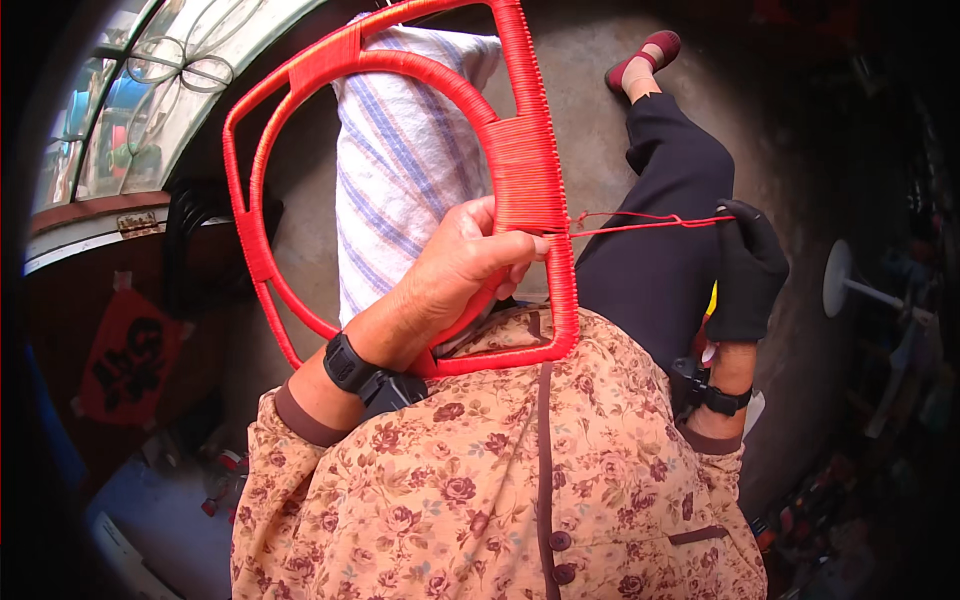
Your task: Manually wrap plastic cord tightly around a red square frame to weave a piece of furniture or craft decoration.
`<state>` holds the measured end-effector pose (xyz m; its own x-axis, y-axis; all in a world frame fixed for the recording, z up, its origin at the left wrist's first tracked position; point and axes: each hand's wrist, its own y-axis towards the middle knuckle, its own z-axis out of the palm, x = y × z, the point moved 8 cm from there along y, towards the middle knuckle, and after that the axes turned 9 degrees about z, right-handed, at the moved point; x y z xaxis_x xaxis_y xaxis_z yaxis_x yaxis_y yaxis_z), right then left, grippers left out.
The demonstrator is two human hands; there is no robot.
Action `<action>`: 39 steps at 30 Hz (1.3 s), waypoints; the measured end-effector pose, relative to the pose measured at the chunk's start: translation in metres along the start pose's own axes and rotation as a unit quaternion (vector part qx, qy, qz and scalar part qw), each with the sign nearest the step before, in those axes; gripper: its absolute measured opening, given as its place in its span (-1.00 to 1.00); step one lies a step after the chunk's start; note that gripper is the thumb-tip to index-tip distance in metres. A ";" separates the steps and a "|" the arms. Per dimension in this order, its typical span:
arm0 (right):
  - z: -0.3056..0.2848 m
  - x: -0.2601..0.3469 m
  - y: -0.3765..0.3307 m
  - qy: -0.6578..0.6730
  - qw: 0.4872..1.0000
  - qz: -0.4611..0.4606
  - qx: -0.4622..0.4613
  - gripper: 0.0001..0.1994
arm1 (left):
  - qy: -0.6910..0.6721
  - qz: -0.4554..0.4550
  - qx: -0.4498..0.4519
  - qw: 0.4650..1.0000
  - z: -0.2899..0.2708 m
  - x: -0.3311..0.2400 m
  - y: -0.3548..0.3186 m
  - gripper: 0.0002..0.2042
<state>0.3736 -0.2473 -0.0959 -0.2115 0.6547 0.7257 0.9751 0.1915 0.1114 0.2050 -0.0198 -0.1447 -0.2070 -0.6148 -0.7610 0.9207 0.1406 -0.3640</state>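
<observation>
A squarish frame (530,175) with a ring inside it, wrapped closely in red cord, stands tilted over my lap. My bare left hand (478,245) is closed around its right-hand bar, just below a wide wrapped band. From that bar a thin red cord (650,226) runs out to the right, with a loose loop along it. My right hand (750,265), in a black glove, pinches the far end of the cord and holds it stretched. A white towel with blue stripes (385,160) lies over my left leg, behind the frame.
My right leg (660,200), in dark trousers, stretches forward over the grey floor (590,60). At the upper left is a window with a metal grille (180,70). A red paper with black marks (130,355) hangs at the left. A white round object (838,280) stands at the right.
</observation>
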 end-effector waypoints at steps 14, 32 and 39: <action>0.077 0.143 -0.068 0.110 0.821 -0.134 0.543 -0.91 | -0.100 -0.008 -0.041 0.994 -0.007 0.012 0.007 -0.59; 0.062 0.123 -0.021 0.225 0.863 0.085 0.444 -0.83 | -0.014 0.083 -0.038 0.996 -0.006 -0.005 0.000 -0.79; 0.017 0.084 0.018 0.427 0.850 0.100 0.291 -0.71 | -0.028 0.084 -0.057 0.994 -0.007 -0.006 0.001 -0.80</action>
<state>0.3723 -0.1764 -0.0452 0.3235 -0.0053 0.9462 0.7348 0.6315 -0.2476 0.2048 -0.0104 -0.1449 -0.0319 -0.6174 -0.7860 0.8969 0.3294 -0.2951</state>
